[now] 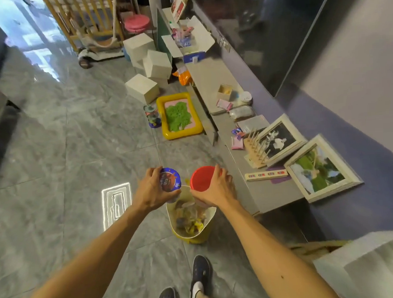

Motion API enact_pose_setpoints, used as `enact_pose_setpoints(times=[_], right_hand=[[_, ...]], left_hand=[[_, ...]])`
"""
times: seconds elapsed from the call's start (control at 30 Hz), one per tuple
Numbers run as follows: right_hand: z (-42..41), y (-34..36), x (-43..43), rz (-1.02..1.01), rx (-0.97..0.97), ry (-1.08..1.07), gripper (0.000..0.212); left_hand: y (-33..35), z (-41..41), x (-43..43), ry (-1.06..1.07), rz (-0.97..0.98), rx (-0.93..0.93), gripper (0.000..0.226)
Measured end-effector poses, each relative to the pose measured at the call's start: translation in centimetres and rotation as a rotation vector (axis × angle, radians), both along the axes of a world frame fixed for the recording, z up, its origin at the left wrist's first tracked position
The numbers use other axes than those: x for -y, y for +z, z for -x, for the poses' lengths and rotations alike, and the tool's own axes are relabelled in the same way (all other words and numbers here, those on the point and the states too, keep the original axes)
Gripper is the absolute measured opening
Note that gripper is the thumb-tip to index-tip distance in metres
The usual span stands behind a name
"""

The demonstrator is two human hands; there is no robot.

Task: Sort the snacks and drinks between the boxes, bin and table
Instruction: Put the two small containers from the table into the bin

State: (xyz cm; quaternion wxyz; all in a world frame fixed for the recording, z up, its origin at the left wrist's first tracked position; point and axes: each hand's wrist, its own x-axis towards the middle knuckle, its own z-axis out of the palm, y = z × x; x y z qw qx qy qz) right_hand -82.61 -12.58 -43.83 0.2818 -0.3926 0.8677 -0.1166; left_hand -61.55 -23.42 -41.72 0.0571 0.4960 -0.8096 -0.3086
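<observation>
My left hand (150, 191) grips a cup with a blue and brown printed lid (170, 180). My right hand (218, 189) grips a cup with a plain red lid (201, 178). Both cups hang just above the far rim of a yellow bin (213, 212) that stands on the floor between my arms. Several snack packets lie inside the bin. Far ahead, an open white box (204, 39) on the low grey shelf holds more packets. An orange snack bag (184, 77) lies on the floor by that shelf.
A long low grey shelf (212, 80) runs along the right wall with small packets, a peg rack and two framed pictures (313, 164). A yellow tray of green sand (178, 115), white cubes (142, 88) and a toy stand on the tiled floor. A white block (367, 263) sits at lower right.
</observation>
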Motion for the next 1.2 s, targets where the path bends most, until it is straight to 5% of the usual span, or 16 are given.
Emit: enact_pose_setpoints(times=[0.5, 0.73, 0.93, 1.2], right_hand=[[-1.0, -24.3, 2.5, -0.188, 0.031, -0.078, 0.158], [-3.5, -31.5, 2.5, -0.285, 0.051, -0.043, 0.154], [-3.6, -30.2, 1.9, -0.269, 0.012, -0.04, 0.148], [-1.2, -18.5, 1.7, -0.215, 0.041, -0.111, 0.145]], left_hand=[[-27.3, 3.9, 3.6, -0.106, -0.204, 0.132, 0.123], [-35.4, 1.9, 4.8, -0.206, -0.059, 0.248, 0.127], [-33.1, 2.2, 5.0, -0.207, -0.089, 0.259, 0.122], [-20.7, 2.2, 6.5, -0.219, -0.009, 0.186, 0.108]])
